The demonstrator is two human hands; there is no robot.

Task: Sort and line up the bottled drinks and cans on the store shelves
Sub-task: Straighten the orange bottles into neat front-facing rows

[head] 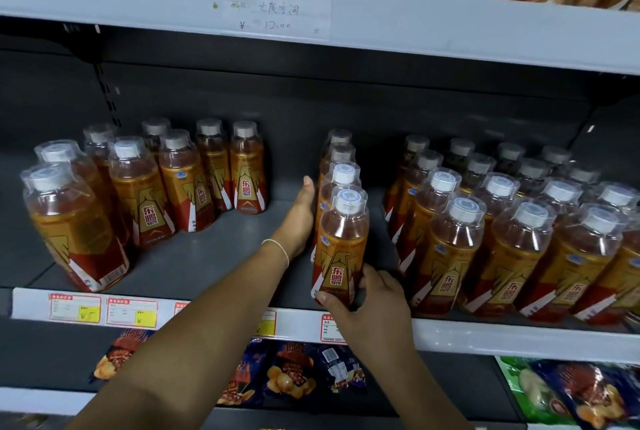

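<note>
Right block lined up. Middle row: left hand flat alongside, right hand gripping front Dongpeng bottle. Left cluster pending.

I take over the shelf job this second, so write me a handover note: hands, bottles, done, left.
Left hand: open, flat against the left side of the middle row.
Right hand: grips the base of that row's front bottle.
Left group: loose and uneven. Right block: neat rows.
Done: middle row in single file. Left: likely tidy the left group and close the gaps.
</note>
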